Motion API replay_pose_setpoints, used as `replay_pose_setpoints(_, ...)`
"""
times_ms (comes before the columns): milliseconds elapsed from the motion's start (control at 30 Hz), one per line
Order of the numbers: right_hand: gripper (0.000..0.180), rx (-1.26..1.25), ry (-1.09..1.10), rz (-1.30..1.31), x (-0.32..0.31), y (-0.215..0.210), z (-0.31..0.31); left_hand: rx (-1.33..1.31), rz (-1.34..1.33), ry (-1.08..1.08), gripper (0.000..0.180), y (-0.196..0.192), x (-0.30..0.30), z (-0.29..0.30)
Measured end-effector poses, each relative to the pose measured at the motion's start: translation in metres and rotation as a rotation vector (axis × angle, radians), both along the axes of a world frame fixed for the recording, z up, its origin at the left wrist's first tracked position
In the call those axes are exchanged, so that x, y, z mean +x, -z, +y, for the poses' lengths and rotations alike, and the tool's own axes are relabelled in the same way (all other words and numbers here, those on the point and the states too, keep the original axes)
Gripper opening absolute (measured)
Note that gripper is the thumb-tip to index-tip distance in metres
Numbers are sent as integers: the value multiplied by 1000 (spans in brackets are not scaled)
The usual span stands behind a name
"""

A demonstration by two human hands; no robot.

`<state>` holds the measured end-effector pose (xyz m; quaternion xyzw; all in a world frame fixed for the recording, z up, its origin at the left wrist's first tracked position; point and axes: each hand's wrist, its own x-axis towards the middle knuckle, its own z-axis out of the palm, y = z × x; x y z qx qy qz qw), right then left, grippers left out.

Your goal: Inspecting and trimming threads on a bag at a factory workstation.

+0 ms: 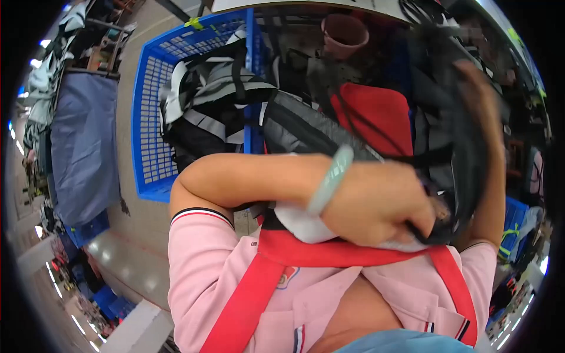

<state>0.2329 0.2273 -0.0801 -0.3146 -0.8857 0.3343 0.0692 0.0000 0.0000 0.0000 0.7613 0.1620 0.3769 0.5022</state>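
Observation:
A black and grey fabric piece, apparently part of a bag, spreads in front of my chest and up to the right. My left hand, below a pale green bangle, is closed with curled fingers on its lower black edge. Raised at the far right, my right hand is against the upper part of the black fabric; motion smears its fingers. Grey mesh fabric runs from the blue crate's side toward my left wrist. White material shows beneath my left forearm. Dark straps blur across the middle.
A blue plastic crate at the left holds several black, grey and white fabric pieces. Beyond my hands are a red flat item and a pink bucket. A white tabletop edge crosses the top. Dark blue cloth hangs farther left.

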Motion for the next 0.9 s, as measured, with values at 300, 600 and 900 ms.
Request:
replay_pose_setpoints(300, 46, -256, -42, 131, -23, -63, -71, -704, -66, -392, 27, 26, -78, 50)
replay_pose_setpoints(600, 35, -620, -40, 155, -73, -24, -23, -459, 514, -520, 28, 40, -135, 96)
replay_pose_setpoints(900, 32, -539, -76, 200, -119, -50, 21, -392, 218, -877, 24, 45, -114, 120)
